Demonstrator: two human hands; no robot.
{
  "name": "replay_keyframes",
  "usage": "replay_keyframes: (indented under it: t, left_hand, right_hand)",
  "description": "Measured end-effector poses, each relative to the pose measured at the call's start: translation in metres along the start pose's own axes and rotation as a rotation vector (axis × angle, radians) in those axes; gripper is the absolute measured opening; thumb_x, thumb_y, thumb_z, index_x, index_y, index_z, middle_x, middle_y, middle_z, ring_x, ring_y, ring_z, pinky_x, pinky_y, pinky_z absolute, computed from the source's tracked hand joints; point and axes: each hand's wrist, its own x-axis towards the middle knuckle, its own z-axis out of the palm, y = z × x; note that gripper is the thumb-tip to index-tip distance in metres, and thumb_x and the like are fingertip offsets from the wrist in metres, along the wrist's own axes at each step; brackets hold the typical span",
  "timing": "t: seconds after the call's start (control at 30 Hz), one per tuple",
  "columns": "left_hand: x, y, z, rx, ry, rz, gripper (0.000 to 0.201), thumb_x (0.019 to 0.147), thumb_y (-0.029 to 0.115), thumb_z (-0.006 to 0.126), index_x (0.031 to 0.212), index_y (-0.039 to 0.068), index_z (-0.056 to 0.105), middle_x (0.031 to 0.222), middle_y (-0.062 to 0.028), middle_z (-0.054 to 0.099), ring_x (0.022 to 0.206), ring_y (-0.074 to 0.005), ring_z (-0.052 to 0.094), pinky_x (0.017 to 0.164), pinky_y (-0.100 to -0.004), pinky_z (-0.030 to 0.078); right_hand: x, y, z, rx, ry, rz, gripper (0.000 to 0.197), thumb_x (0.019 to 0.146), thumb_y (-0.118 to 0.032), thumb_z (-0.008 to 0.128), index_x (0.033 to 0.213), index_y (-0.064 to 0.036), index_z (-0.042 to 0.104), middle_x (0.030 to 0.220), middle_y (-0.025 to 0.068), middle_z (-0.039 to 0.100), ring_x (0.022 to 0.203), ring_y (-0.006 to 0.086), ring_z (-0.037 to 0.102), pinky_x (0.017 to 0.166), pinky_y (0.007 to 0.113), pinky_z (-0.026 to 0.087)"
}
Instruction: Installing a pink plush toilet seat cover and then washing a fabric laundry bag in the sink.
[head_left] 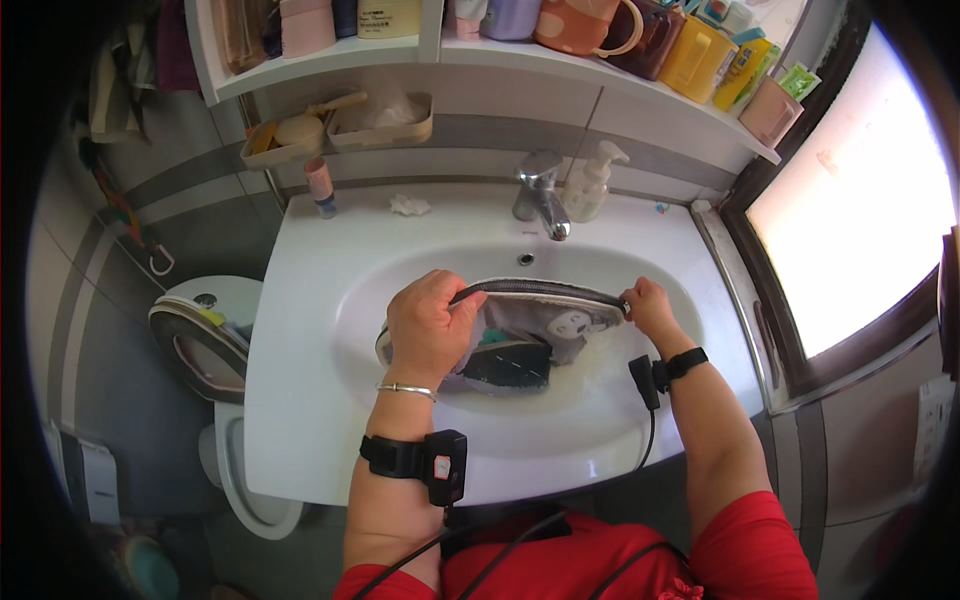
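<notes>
A grey zippered bag (pixel 512 322) with pale edging is held over the white washbasin (pixel 480 455). It carries a white cartoon face and a dark panel low on its side, and its underside hangs into the bowl. My left hand (pixel 428 325) is closed around its left end, thumb on the rim by the dark zipper (pixel 540 287). Pinched at the zipper's right end are the fingers of my right hand (pixel 650 305); whether they hold the zip pull or the fabric I cannot tell. Between my hands the zipper stretches in a slight arch. What the bag contains is hidden.
Behind the bowl stand a chrome faucet (pixel 540 195) and a clear pump bottle (pixel 594 185). A pink tube (pixel 319 187) and crumpled white tissue (pixel 409 205) lie back left. A crowded shelf (pixel 560 62) overhangs the basin. A toilet (pixel 235 470) is at left, a window (pixel 850 190) at right.
</notes>
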Motion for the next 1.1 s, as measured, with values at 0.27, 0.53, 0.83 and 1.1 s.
replay_keyframes:
  t: [0.27, 0.53, 0.83, 1.1]
  left_hand:
    - [-0.002, -0.003, -0.004, -0.036, 0.040, -0.010, 0.019, 0.071, 0.008, 0.067, 0.067, 0.001, 0.050, 0.058, -0.0080, 0.048, 0.050, -0.0204, 0.045, 0.048, -0.0269, 0.037]
    - [-0.001, -0.009, -0.003, -0.045, -0.162, -0.023, 0.019, 0.071, 0.015, 0.068, 0.079, 0.002, 0.056, 0.074, -0.0083, 0.055, 0.068, -0.0215, 0.052, 0.061, -0.0286, 0.041]
    - [-0.004, -0.024, 0.006, 0.085, 0.059, -0.107, 0.034, 0.077, 0.017, 0.061, 0.107, 0.003, 0.052, 0.095, -0.0105, 0.057, 0.089, -0.0235, 0.055, 0.080, -0.0336, 0.043]
    - [-0.007, -0.030, 0.005, 0.000, 0.131, -0.275, 0.027, 0.079, 0.011, 0.057, 0.105, 0.002, 0.053, 0.090, -0.0104, 0.059, 0.084, -0.0196, 0.057, 0.077, -0.0309, 0.045]
  right_hand:
    - [-0.011, -0.007, -0.013, 0.234, -0.103, 0.280, 0.014, 0.082, -0.012, 0.048, 0.074, -0.0015, 0.043, 0.067, 0.0114, 0.058, 0.047, 0.0189, 0.059, 0.038, 0.029, 0.042]
    - [0.002, 0.026, -0.011, -0.117, -0.244, 0.330, 0.019, 0.079, -0.016, 0.052, 0.088, 0.0004, 0.049, 0.082, 0.0191, 0.061, 0.062, 0.0279, 0.063, 0.055, 0.036, 0.050]
    - [-0.038, -0.073, 0.025, -0.056, -0.240, -0.528, 0.049, 0.076, -0.029, 0.061, 0.119, -0.0117, 0.046, 0.121, 0.0200, 0.046, 0.111, 0.0340, 0.046, 0.091, 0.041, 0.039]
    - [-0.070, -0.115, 0.105, -0.616, -0.804, -0.567, 0.092, 0.069, -0.054, 0.063, 0.140, -0.0202, 0.014, 0.144, 0.0134, 0.011, 0.131, 0.0341, 0.016, 0.098, 0.059, 0.022]
